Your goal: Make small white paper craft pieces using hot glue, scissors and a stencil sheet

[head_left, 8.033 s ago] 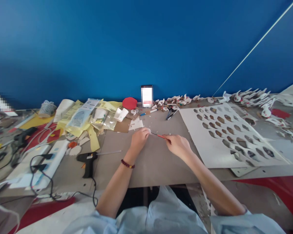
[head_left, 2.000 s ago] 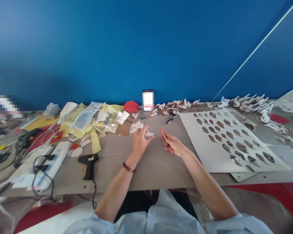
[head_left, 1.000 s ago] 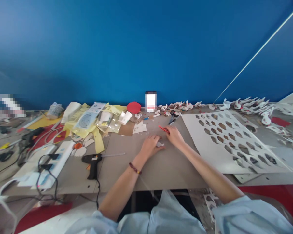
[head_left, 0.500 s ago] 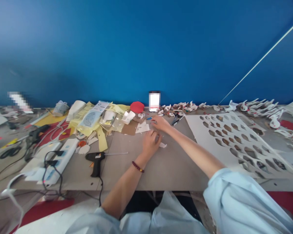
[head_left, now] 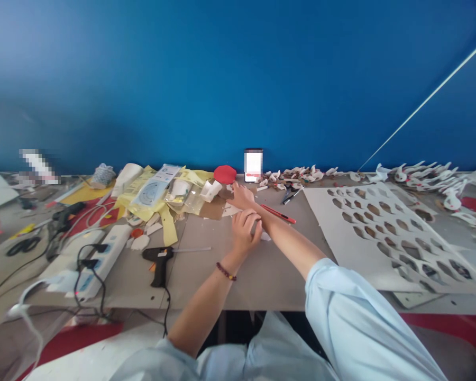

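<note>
My right hand point(head_left: 241, 196) reaches across to the left, its fingers stretched out over small pieces beside a white card point(head_left: 230, 210). Whether the fingertips touch any of them is hidden. My left hand point(head_left: 246, 228), with a beaded bracelet point(head_left: 226, 271) on the wrist, stays just below with its fingers curled. What may be between those fingers is too small to tell. A small white cut-out piece point(head_left: 266, 236) lies by its fingertips. To the right of my hands a red-orange pen-like cutter point(head_left: 280, 214) rests on the table, partly behind my right forearm.
A glue gun point(head_left: 158, 262) and a power strip point(head_left: 103, 262) with cables are at left. Plastic-wrapped packs point(head_left: 154, 188) and a red disc point(head_left: 225, 174) stand behind. A lit phone point(head_left: 254, 165) leans on the wall. At right lie a punched white sheet point(head_left: 321, 211) and white bird-shaped pieces point(head_left: 428, 174).
My right hand has moved left and its forearm has swung inward, leaving the red-orange tool in sight. The blue item near its fingers is no longer visible. My left hand has barely moved.
</note>
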`<state>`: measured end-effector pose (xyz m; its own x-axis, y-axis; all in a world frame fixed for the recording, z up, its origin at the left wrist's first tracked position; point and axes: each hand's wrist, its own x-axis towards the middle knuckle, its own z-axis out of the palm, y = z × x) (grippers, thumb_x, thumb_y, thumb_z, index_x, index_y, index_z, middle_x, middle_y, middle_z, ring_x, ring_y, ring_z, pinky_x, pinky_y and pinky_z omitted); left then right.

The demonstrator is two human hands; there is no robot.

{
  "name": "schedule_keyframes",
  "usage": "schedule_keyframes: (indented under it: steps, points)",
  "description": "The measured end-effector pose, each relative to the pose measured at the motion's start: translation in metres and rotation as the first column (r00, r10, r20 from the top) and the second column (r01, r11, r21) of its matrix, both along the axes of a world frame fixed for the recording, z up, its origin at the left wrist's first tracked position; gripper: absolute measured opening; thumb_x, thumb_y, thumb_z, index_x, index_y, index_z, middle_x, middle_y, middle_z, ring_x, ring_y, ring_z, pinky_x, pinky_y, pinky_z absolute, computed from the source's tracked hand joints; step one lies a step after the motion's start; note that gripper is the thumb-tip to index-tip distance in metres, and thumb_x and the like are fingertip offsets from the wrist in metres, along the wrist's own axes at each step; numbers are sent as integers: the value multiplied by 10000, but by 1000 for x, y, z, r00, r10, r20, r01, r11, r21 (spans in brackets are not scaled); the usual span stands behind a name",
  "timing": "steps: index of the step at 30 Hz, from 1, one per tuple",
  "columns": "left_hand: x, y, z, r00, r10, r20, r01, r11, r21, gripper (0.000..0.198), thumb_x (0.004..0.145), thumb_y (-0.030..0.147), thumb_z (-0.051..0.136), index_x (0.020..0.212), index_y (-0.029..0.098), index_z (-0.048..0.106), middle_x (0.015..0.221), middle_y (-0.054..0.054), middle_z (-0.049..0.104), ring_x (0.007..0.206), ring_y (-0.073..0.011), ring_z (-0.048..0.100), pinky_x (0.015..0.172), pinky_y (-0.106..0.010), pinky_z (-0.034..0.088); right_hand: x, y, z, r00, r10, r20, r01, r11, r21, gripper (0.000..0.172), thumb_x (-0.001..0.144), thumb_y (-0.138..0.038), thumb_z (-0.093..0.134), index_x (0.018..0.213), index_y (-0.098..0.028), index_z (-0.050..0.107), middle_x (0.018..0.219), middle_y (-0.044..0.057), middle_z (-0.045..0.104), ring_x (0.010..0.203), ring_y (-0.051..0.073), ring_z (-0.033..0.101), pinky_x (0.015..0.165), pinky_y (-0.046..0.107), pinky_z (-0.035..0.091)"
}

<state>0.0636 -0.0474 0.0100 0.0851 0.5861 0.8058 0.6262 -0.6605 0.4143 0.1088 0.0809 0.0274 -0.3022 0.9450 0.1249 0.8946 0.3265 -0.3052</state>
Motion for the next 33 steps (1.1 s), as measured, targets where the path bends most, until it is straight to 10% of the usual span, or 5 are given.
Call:
schedule_keyframes:
  steps: [6,24,29,33]
  points:
    - [-1,1,-1,1000,-28,7,28,1000,-11,143,853,186,461,932,185,581,947,-87,619,920,-200,565,823,-351,419,3,-2,6,1000,12,16,-14,992,128,501,753,-356,596,1183,-156,437,1157,141,586,1122,318,439,953,460,296]
    - [0,6,-3,950,-65,305,170,927,-334,178,879,248,453,1021,180,535,928,-68,575,733,-135,550,645,-251,449,59,-10,65,979,204,4,-197,939,282,741,777,-135,500,1449,-199,195,1343,124,446,1230,298,375,1019,454,288]
    - [0,13,-2,812,-41,582,359,822,-443,279,842,382,532,1043,189,546,868,-35,584,644,-106,538,560,-219,435,93,-43,54,921,171,-349,-98,971,217,799,789,-229,554,1455,-213,112,1357,131,435,1230,261,417,996,405,361]
    - [0,18,-1,623,-54,781,564,723,-400,335,771,469,597,917,169,570,777,-22,602,554,-88,523,488,-211,407,114,-68,39,828,246,-503,-248,967,65,779,788,-262,573,1438,-250,144,1341,103,459,1246,224,433,1029,399,352]
